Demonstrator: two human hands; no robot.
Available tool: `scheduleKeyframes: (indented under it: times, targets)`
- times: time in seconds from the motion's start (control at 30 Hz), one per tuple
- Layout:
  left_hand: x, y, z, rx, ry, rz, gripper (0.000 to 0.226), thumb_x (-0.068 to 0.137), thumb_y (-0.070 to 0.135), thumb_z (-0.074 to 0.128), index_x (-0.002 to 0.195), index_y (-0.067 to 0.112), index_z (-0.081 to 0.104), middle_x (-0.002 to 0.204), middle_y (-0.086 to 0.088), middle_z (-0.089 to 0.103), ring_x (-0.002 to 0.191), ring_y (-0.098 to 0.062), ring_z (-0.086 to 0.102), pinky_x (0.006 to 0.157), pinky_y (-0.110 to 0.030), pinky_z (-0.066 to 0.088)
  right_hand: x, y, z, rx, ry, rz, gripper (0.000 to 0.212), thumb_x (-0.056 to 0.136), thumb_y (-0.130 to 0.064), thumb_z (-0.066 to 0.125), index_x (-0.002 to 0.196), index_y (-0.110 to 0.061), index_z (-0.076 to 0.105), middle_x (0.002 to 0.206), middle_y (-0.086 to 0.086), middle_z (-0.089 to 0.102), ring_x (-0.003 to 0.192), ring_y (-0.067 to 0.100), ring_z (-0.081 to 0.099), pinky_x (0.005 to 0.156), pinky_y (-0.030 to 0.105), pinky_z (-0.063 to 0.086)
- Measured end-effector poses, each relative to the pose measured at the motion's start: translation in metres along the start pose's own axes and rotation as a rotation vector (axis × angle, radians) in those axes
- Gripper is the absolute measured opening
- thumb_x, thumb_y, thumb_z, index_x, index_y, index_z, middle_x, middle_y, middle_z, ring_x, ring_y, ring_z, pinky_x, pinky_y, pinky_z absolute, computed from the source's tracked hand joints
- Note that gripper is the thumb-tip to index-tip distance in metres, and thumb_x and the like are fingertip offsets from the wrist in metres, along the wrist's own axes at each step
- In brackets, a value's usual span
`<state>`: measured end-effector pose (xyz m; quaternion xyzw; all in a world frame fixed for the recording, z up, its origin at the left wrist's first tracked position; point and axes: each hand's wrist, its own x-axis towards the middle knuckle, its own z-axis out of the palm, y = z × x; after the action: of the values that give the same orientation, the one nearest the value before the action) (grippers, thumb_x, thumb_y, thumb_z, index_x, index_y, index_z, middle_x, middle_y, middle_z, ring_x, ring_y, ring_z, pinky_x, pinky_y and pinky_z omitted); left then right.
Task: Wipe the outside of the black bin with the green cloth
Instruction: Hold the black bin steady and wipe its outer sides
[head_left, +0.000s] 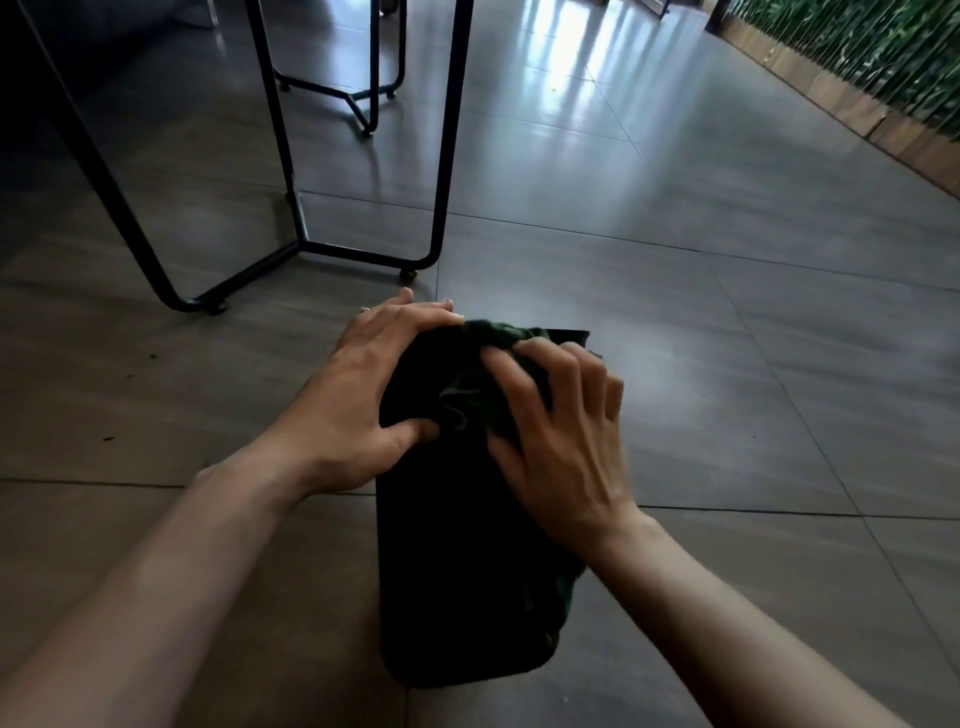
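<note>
The black bin (447, 561) lies on its side on the grey tiled floor, its long side facing up and running away from me. My left hand (374, 389) rests flat on the bin's far left edge, fingers wrapped over the end. My right hand (561, 441) presses the crumpled green cloth (472, 400) against the bin's upper side, fingers spread over it. Part of the cloth hangs down the bin's right side under my right forearm.
Black metal table legs (436, 156) stand just beyond the bin to the left, with more frames (363, 104) further back. A wooden planter edge (852, 109) with green plants runs along the far right. Open tiled floor (727, 312) lies to the right.
</note>
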<state>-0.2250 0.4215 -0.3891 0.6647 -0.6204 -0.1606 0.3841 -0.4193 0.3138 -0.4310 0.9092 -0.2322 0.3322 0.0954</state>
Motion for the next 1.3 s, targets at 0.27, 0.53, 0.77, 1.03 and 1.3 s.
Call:
scheduleKeyframes:
  times: [0.27,0.53,0.77,1.03,1.3]
  targets:
    - [0.000,-0.004,0.002,0.030,0.041,0.001,0.085,0.073,0.013,0.081,0.144,0.033,0.040,0.154,0.017,0.038,0.152,-0.007,0.014,0.124,-0.034,0.018,-0.102,-0.025,0.007,-0.096,-0.152,-0.413,0.039,0.107,-0.025,0.039,0.145,-0.019,0.047,0.144,0.007,0.045,0.139,0.034,0.043,0.106,0.050,0.039]
    - [0.003,-0.006,-0.001,0.008,0.034,-0.035,0.086,0.073,0.013,0.082,0.144,0.036,0.038,0.153,0.018,0.038,0.152,-0.005,0.012,0.123,-0.034,0.015,-0.002,0.002,0.010,0.156,-0.024,0.134,0.058,0.095,-0.031,0.062,0.147,-0.017,0.041,0.146,0.010,0.039,0.145,0.038,0.037,0.112,0.056,0.039]
    - [0.002,-0.009,0.000,0.021,0.059,-0.038,0.083,0.073,0.016,0.081,0.142,0.033,0.039,0.152,0.015,0.040,0.152,-0.010,0.014,0.125,-0.040,0.015,-0.090,-0.029,0.015,0.064,-0.122,0.057,0.055,0.100,-0.033,0.055,0.149,-0.016,0.041,0.152,0.014,0.039,0.154,0.039,0.029,0.118,0.054,0.036]
    - [0.002,-0.007,0.003,0.010,0.037,0.000,0.082,0.075,0.014,0.078,0.143,0.033,0.038,0.153,0.013,0.039,0.153,-0.011,0.013,0.125,-0.043,0.018,-0.031,-0.016,0.007,-0.048,-0.082,-0.050,0.050,0.095,-0.036,0.058,0.141,-0.020,0.045,0.142,0.012,0.041,0.144,0.038,0.035,0.113,0.055,0.030]
    - [-0.002,-0.010,-0.001,0.011,0.043,0.023,0.080,0.073,0.011,0.075,0.142,0.031,0.041,0.152,0.012,0.042,0.152,-0.012,0.016,0.124,-0.042,0.018,-0.057,-0.040,0.015,-0.033,-0.072,-0.106,0.049,0.101,-0.030,0.053,0.147,-0.015,0.043,0.150,0.012,0.040,0.150,0.038,0.033,0.115,0.055,0.034]
